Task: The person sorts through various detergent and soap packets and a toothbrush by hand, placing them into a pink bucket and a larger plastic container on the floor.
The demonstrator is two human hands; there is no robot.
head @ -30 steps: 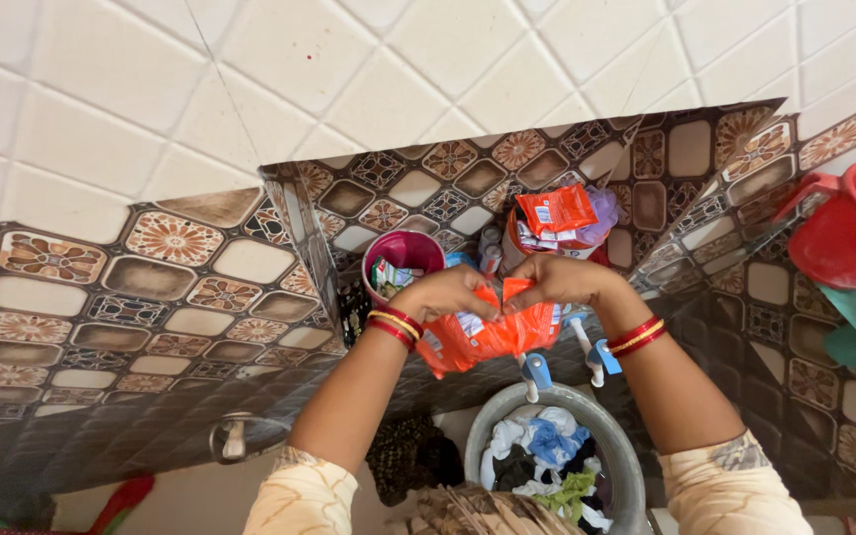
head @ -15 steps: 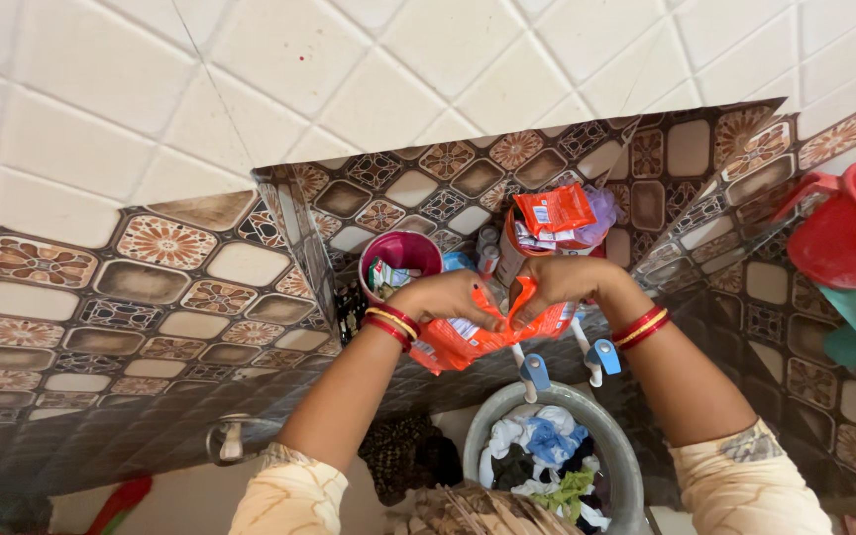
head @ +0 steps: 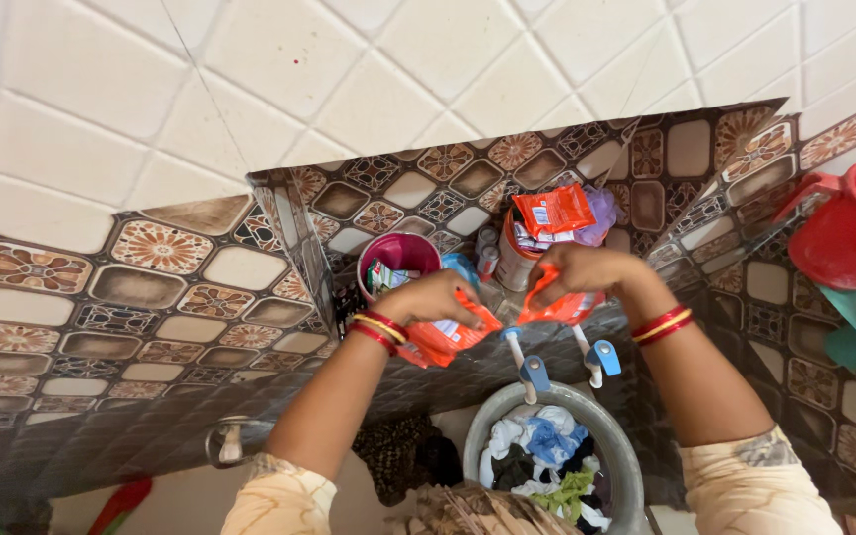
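The orange packet (head: 492, 322) lies sideways, stretched left to right. The left hand (head: 438, 297) and right hand (head: 572, 269) each pinch one end.

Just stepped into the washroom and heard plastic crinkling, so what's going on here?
A person is pulling an orange plastic sachet pack apart with both bare hands. The left hand grips the larger piece, and the right hand holds the other piece, with a gap between the two. They work above two blue-handled taps and a grey round tub of mixed clothes. A pink plastic cup sits on the tiled ledge behind.
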